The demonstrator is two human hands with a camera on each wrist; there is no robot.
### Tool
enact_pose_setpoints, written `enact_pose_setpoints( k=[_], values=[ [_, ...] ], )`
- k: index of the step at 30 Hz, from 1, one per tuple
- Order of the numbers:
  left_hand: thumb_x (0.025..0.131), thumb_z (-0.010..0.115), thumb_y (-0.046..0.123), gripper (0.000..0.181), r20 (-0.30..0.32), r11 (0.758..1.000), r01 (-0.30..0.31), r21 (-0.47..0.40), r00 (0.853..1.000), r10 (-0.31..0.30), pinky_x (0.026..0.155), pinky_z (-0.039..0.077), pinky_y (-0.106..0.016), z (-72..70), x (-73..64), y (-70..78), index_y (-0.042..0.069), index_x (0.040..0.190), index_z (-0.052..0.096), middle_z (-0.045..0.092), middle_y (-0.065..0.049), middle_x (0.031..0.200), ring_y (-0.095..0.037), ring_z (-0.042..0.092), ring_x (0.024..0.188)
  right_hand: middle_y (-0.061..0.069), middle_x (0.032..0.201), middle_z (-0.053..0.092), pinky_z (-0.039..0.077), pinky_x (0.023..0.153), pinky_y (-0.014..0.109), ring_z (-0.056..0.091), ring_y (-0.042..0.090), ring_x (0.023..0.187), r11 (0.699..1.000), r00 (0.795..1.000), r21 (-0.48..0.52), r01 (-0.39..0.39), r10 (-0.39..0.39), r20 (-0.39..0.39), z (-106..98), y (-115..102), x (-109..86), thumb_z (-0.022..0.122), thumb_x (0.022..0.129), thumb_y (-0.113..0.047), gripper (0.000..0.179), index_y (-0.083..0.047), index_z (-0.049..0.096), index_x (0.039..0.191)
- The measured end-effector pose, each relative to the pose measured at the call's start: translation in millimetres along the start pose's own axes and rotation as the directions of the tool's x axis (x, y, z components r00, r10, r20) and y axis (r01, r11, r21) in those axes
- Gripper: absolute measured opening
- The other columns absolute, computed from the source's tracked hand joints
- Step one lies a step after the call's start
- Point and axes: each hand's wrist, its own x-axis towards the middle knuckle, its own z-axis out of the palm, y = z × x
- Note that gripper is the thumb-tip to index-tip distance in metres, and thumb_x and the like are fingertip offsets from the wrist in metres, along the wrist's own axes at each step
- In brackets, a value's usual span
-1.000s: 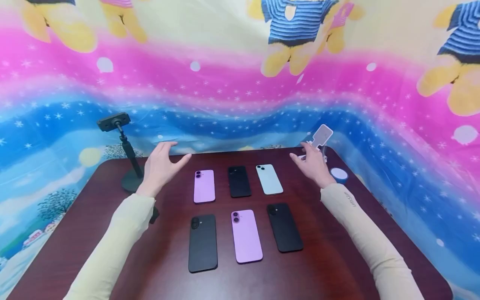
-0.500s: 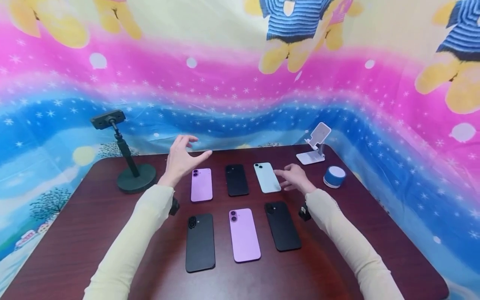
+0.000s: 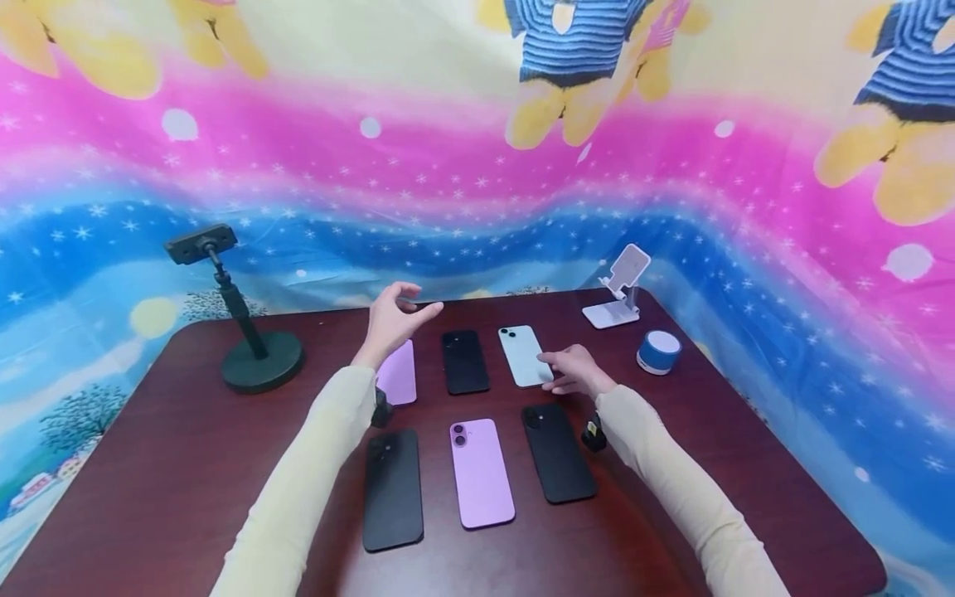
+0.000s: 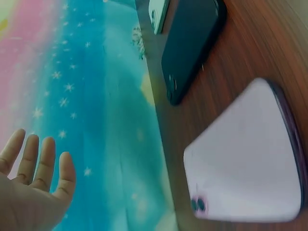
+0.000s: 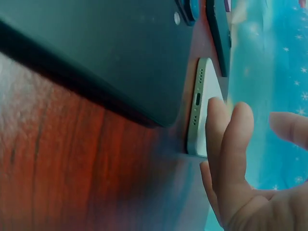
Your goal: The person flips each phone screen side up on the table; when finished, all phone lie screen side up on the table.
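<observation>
Mint phone (image 3: 522, 355) partly hidden by right hand (image 3: 576, 371).

Purple phone (image 3: 399, 380) partly hidden, black phone (image 5: 106, 53) cropped
Left of centre, the left hand (image 3: 391, 323) covers one's upper corner; the right wrist view's upper left crops the other.

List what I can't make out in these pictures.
- Head view: the screen of the front lilac phone, face down on the table.
- Head view: the rear lilac phone's camera corner, behind the left hand.
- Right wrist view: whether the right hand touches the pale phone; its fingers cover the spot.
- Right wrist view: the rest of the near black phone, cut off by the edges.
</observation>
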Motion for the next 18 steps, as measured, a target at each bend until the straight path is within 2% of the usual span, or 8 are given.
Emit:
enact_pose_setpoints(
  k=[6, 10, 14, 18],
  values=[
    [0.082, 0.074, 0.039, 0.053, 0.044, 0.996, 0.05, -0.073, 0.998, -0.047, 0.09, 0.051, -0.046, 19.1, 8.8, 1.5, 0.009, 0.122, 0.058, 0.058, -0.011, 0.127, -0.031, 0.059, 0.112, 0.027, 0.141, 0.04, 0.056, 0.058, 0.024, 0.068, 0.013, 0.065, 1.0, 1.0, 0.001, -0.014, 0.014, -0.005, 5.0, -3.4, 4.3, 0.056, 0.096, -0.029, 0.064, 0.009, 0.031, 0.142],
    [0.083, 0.073, 0.039, 0.052, 0.076, 0.993, 0.092, -0.077, 0.993, -0.086, 0.092, 0.05, -0.044, 31.2, 10.4, -0.7, 0.008, 0.122, 0.059, 0.06, -0.013, 0.125, -0.029, 0.059, 0.111, 0.028, 0.143, 0.036, 0.056, 0.059, 0.025, 0.068, 0.014, 0.066, 0.999, 0.999, 0.026, -0.033, 0.033, 0.01, 6.2, -3.2, 7.5, 0.053, 0.097, -0.029, 0.063, 0.008, 0.03, 0.143],
    [0.083, 0.072, 0.041, 0.053, 0.139, 0.989, 0.135, -0.066, 0.982, -0.125, 0.095, 0.048, -0.042, 44.9, 9.3, -4.9, 0.009, 0.122, 0.061, 0.063, -0.014, 0.121, -0.027, 0.06, 0.111, 0.027, 0.147, 0.032, 0.056, 0.058, 0.024, 0.068, 0.013, 0.066, 0.997, 0.999, 0.056, -0.054, 0.053, 0.014, 5.6, 0.7, 9.7, 0.051, 0.099, -0.027, 0.063, 0.006, 0.026, 0.145],
    [0.083, 0.071, 0.043, 0.055, 0.193, 0.984, 0.161, -0.071, 0.97, -0.145, 0.099, 0.047, -0.042, 53.5, 9.8, -9.8, 0.009, 0.126, 0.059, 0.061, -0.015, 0.125, -0.026, 0.059, 0.115, 0.027, 0.149, 0.027, 0.058, 0.061, 0.026, 0.069, 0.016, 0.07, 0.996, 0.998, 0.072, -0.061, 0.058, 0.036, 7.5, 2.8, 13.3, 0.049, 0.1, -0.025, 0.061, 0.006, 0.024, 0.147]
  ],
)
